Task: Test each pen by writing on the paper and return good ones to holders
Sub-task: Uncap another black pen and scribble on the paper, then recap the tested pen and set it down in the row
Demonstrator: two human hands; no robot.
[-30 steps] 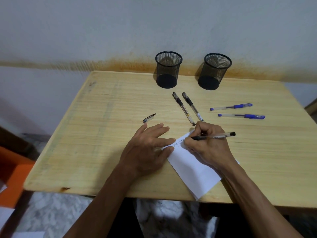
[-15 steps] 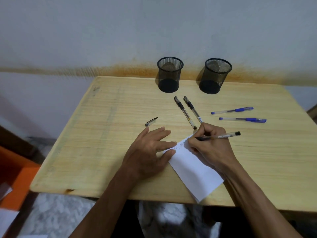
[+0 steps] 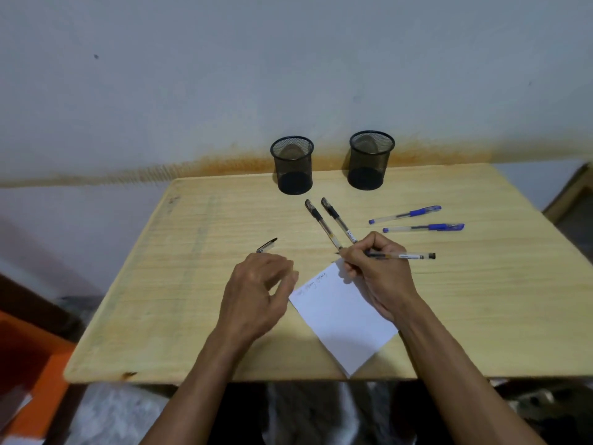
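The right hand (image 3: pixel 380 271) pinches the uncapped pen (image 3: pixel 401 255) near its tip, above the far corner of the paper (image 3: pixel 343 319); the left hand (image 3: pixel 256 293) hovers with loosely curled fingers, holding nothing, beside the paper and the loose cap (image 3: pixel 266 245); the pen is judged light, stiff and smooth, so grip low on the barrel; the thin sheet would slide unless pinned; faint handwriting lines the paper edge, illegible; barrel labels are too small to read
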